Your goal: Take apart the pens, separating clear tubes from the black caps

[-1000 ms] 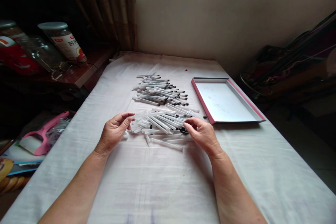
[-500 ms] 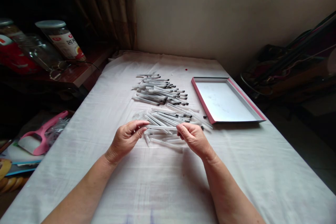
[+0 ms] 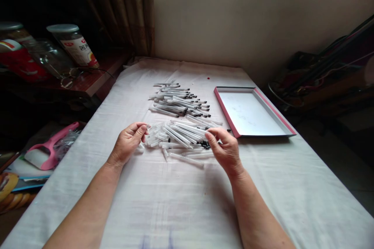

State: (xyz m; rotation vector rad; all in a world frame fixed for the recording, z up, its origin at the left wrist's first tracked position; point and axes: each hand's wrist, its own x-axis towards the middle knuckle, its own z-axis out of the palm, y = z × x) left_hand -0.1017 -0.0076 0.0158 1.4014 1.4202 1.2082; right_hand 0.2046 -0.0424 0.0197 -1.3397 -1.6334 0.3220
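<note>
A near pile of clear plastic tubes (image 3: 178, 134) lies on the white cloth (image 3: 175, 202). Behind it lies a second pile of tubes with black tips (image 3: 179, 103). My left hand (image 3: 128, 144) rests at the left end of the near pile, thumb and forefinger pinched together; what they hold is too small to make out. My right hand (image 3: 226, 149) is at the pile's right end. Its fingertips are pinched over several small black caps (image 3: 205, 144). One loose tube (image 3: 187, 159) lies nearer to me, between the hands.
A shallow grey tray with a pink rim (image 3: 224, 111) lies right of the piles. Jars (image 3: 73, 44) stand on a wooden shelf at the left, with a pink tool (image 3: 49, 148) below. Cables (image 3: 321, 70) clutter the right side. A wall closes the far end.
Half a second ago both hands held one clear tube between them, nearer to me. Now they have moved apart and forward, back to the two ends of the near pile.
</note>
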